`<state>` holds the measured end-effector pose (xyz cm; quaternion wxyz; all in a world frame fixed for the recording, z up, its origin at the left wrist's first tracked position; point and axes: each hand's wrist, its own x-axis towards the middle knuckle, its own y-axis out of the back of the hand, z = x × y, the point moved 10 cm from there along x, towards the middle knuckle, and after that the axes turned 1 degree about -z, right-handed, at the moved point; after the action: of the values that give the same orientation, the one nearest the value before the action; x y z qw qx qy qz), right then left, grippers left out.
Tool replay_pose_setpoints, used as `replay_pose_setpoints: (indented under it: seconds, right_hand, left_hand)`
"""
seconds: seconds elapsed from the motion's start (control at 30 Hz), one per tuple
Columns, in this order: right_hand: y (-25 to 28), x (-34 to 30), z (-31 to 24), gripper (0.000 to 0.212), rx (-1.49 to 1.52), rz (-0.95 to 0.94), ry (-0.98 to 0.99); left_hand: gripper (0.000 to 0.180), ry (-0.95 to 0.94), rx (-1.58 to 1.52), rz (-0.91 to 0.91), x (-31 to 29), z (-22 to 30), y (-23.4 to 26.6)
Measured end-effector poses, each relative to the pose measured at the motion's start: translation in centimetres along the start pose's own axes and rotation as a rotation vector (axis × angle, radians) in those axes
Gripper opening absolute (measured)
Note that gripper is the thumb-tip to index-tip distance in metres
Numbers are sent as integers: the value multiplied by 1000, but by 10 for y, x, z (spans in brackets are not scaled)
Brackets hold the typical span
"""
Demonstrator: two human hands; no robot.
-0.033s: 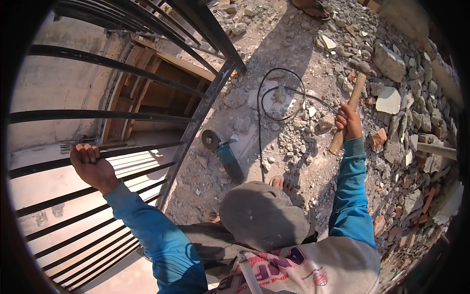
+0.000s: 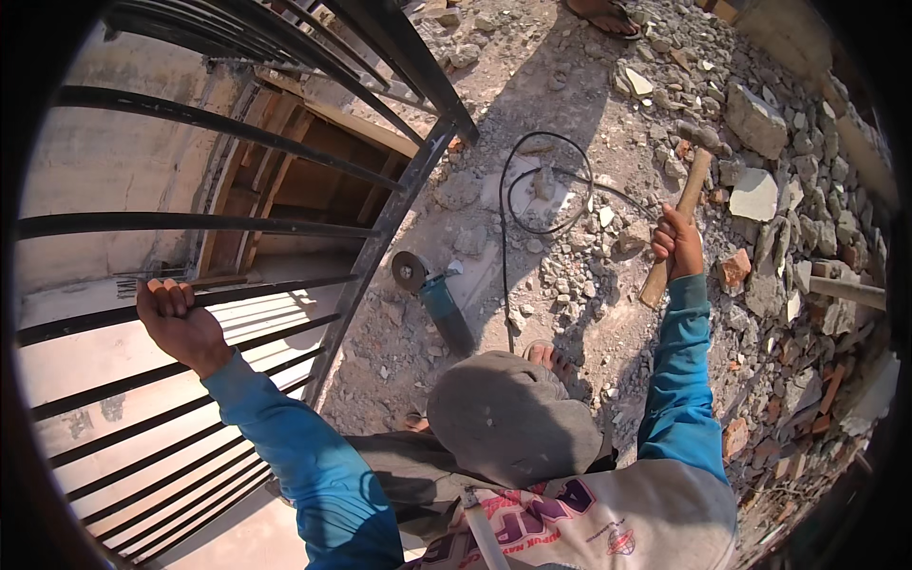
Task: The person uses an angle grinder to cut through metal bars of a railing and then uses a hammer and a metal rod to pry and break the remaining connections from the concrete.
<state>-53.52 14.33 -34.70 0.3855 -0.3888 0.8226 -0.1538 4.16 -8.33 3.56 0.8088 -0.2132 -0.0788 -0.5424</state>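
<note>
The right hand (image 2: 677, 245) and the wooden handle (image 2: 695, 180) it grips sit slightly nearer the person's body than a moment ago, moving together, so the hold itself looks unchanged. The left hand (image 2: 180, 323) has stayed put, its fingers curled round one black bar (image 2: 275, 290) of the metal grille (image 2: 388, 220). Taken together, this reads as a small shift of the tool rather than a new step, with the grille steadied meanwhile.

The handle slants above the ground (image 2: 494, 95), near the left edge of the rubble heap (image 2: 765, 256). The angle grinder (image 2: 445, 312) lies just beside the grille's right edge, disc end away from the person, with nobody holding it; the black cable (image 2: 503, 218) loops on the ground between it and the right hand.

A dusty grey lump at the handle's far end (image 2: 703, 135) may be a hammer head, but it blends with the stones behind. The left thumb is out of sight, and the right palm hides the handle's middle. The bent knee (image 2: 508, 413) covers the cable's near run, so whether it joins the grinder cannot be told. At the top, a sandalled foot (image 2: 606, 15) is cut off.
</note>
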Motion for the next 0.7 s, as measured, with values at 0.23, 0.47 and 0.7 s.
replay_pose_setpoints:
  seconds: [0.23,0.47,0.7]
  right_hand:
    - [-4,-61,96,25,-120,53,-268]
    - [26,-96,179,30,-236,11,-466]
    - [66,-98,197,26,-367,67,-458]
  left_hand:
    - [35,49,-3,-53,0,-8,3]
    - [33,26,-43,-198,7,-4,0]
    - [32,24,-60,-166,5,-1,2]
